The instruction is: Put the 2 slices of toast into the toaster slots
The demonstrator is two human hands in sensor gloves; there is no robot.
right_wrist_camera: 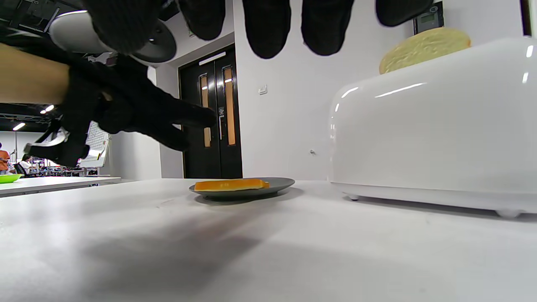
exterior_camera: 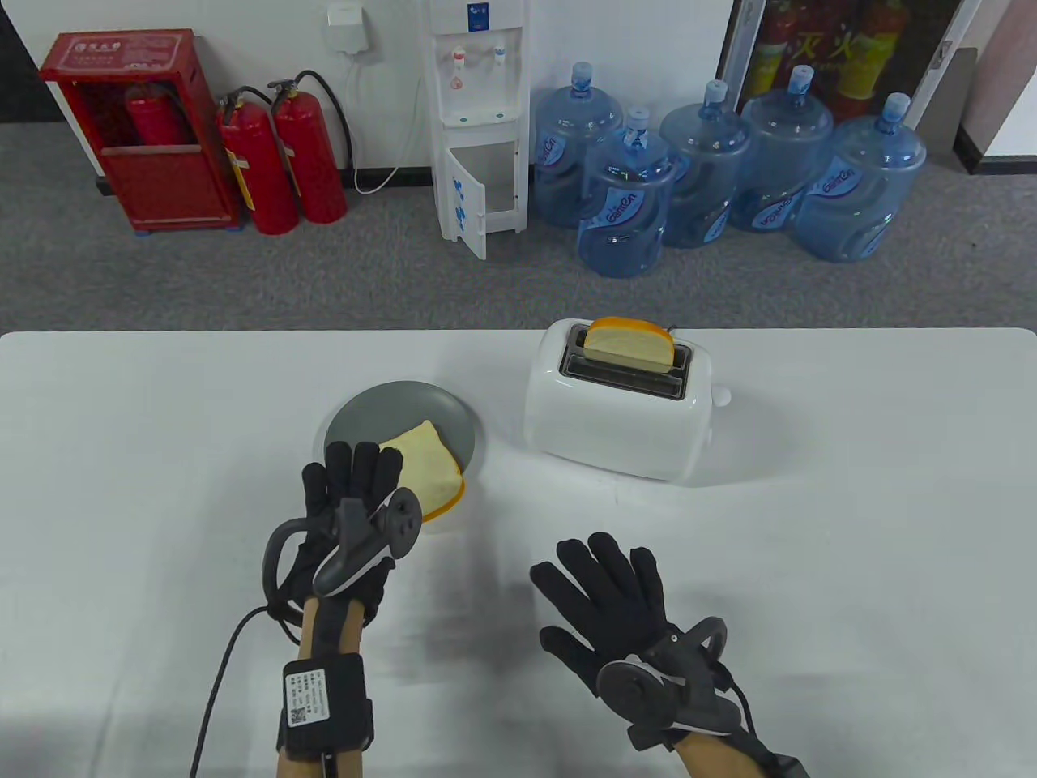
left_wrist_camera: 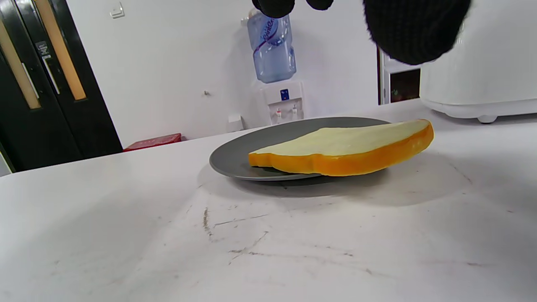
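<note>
A white toaster point(exterior_camera: 616, 413) point(right_wrist_camera: 432, 130) stands at the table's far middle, one slice of toast point(exterior_camera: 629, 344) point(right_wrist_camera: 423, 48) upright in its rear slot; the front slot shows dark. The second slice point(exterior_camera: 429, 474) point(left_wrist_camera: 348, 149) point(right_wrist_camera: 230, 185) lies flat on a grey plate point(exterior_camera: 389, 413) point(left_wrist_camera: 239, 153) point(right_wrist_camera: 281, 183), overhanging its near rim. My left hand point(exterior_camera: 348, 486) hovers over the plate's near-left edge, fingers straight, above the slice and holding nothing. To the right, my right hand point(exterior_camera: 603, 596) stays above the table's near middle, fingers spread, empty.
The white table point(exterior_camera: 851, 567) spans the view. On the floor behind it stand several blue water bottles point(exterior_camera: 713, 178), a white water dispenser point(exterior_camera: 478, 121) and red fire extinguishers point(exterior_camera: 279, 162).
</note>
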